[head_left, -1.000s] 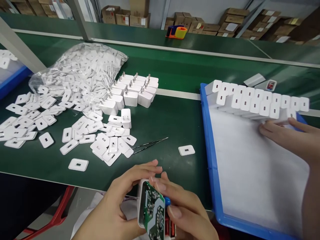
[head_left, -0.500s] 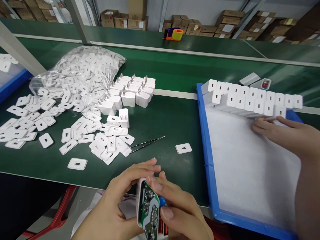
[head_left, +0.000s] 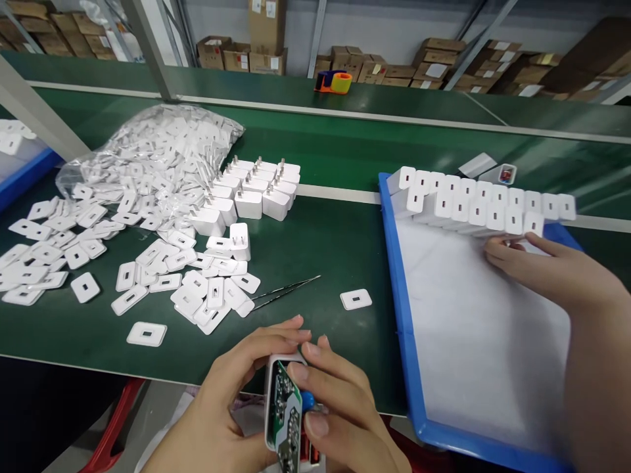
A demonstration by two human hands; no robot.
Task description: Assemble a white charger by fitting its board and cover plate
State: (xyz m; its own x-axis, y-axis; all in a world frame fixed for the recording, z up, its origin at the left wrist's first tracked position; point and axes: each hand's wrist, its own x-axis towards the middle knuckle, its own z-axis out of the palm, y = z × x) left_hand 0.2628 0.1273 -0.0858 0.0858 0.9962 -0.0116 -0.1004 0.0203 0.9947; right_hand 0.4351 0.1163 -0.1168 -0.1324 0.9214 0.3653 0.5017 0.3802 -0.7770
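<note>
Two fingers-and-thumb grips are closed here: my left hand (head_left: 211,420) and my right hand (head_left: 340,404) wrap a white charger casing (head_left: 269,407) with its green circuit board (head_left: 288,407) exposed, just past the desk (head_left: 335,249) edge. It's light and fragile; I'd hold the casing's sides, not the board.

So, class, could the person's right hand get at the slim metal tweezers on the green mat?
Probably yes: the right hand has only bare green mat between it and the slim metal tweezers, though it now grips a white charger with an exposed green circuit board.
</note>
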